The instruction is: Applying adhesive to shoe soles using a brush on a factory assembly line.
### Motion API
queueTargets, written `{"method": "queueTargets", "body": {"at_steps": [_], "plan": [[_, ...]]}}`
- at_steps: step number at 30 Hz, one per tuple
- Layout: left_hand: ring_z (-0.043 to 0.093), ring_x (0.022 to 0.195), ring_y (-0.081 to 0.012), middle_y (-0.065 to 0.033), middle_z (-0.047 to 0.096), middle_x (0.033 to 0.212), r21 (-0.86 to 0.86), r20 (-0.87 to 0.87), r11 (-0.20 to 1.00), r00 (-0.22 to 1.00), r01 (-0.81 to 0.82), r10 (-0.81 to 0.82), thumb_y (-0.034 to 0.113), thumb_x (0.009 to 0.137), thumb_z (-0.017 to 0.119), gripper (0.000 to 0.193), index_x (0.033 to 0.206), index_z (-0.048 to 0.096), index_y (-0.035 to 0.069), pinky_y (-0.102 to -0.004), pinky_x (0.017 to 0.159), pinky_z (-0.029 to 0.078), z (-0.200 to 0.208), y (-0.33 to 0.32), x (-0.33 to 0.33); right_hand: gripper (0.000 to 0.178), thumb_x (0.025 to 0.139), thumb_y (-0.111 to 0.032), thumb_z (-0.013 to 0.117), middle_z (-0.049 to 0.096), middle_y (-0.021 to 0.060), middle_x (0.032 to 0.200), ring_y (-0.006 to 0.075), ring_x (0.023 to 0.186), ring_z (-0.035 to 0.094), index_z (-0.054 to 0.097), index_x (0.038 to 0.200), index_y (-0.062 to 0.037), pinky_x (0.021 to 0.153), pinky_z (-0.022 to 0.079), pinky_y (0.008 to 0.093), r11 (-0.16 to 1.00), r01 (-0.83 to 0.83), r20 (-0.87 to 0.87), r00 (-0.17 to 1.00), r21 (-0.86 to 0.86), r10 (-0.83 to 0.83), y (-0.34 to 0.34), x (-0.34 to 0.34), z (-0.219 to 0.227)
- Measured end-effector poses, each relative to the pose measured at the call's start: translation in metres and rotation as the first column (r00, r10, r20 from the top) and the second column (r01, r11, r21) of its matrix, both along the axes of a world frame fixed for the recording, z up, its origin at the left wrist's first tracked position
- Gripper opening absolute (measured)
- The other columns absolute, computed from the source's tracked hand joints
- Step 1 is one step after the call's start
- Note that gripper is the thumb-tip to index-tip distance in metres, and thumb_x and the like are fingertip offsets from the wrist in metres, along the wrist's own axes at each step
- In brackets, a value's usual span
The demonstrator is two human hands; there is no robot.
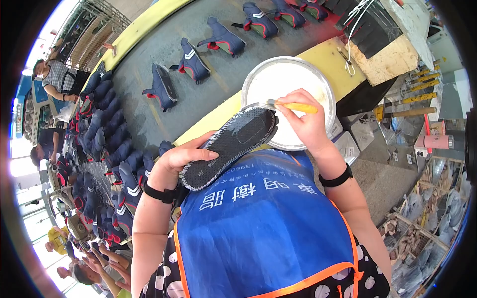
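Observation:
A dark shoe upper (233,141) is held sole side up in front of my blue apron, its bottom edged with pale zigzag stitching. My left hand (188,154) grips its near left end, thumb across the bottom. In my right hand (304,116) is a brush (298,107) with a yellow handle. The metal end of the brush meets the stitched edge at the far end of the upper; its bristles are hard to make out. Behind and under my right hand stands a round metal basin (248,89) with white liquid in it.
Several navy shoe uppers (191,62) lie spaced along a grey conveyor belt (198,99) with yellow edges (208,116). A large heap of uppers (107,124) is at the left. Co-workers (59,79) are beyond it. Hand tools (422,89) and a wire rack (422,223) stand at the right.

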State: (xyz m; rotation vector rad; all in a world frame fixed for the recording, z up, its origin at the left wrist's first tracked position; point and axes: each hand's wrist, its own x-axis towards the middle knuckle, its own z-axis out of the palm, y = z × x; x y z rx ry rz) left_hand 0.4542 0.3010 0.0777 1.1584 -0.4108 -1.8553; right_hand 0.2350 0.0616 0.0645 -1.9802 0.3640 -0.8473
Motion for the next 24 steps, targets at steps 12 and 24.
{"method": "queueTargets", "body": {"at_steps": [12, 24], "plan": [[0.053, 0.125, -0.0205, -0.0117, 0.057, 0.137, -0.056, 0.211, 0.995, 0.973, -0.084, 0.094, 0.017, 0.080, 0.076, 0.081, 0.151, 0.041, -0.001, -0.0319, 0.109, 0.039, -0.003, 0.008, -0.006, 0.011, 0.089, -0.002, 0.072, 0.063, 0.0042, 0.074, 0.0101, 0.060, 0.061, 0.063, 0.083, -0.0041, 0.056, 0.048, 0.0247, 0.981, 0.175, -0.109, 0.980, 0.081, -0.166, 0.013, 0.002, -0.001], [0.055, 0.124, -0.0208, -0.0116, 0.057, 0.137, -0.160, 0.240, 0.972, 0.948, -0.172, 0.207, 0.017, 0.080, 0.077, 0.084, 0.153, 0.039, 0.001, -0.0327, 0.107, 0.041, -0.010, 0.003, -0.013, 0.018, 0.089, -0.007, 0.074, 0.059, 0.0044, 0.066, 0.0100, 0.056, 0.057, 0.060, 0.079, -0.0047, 0.053, 0.045, 0.0270, 0.953, 0.301, -0.041, 0.953, 0.031, -0.300, 0.015, 0.011, 0.003]]}}
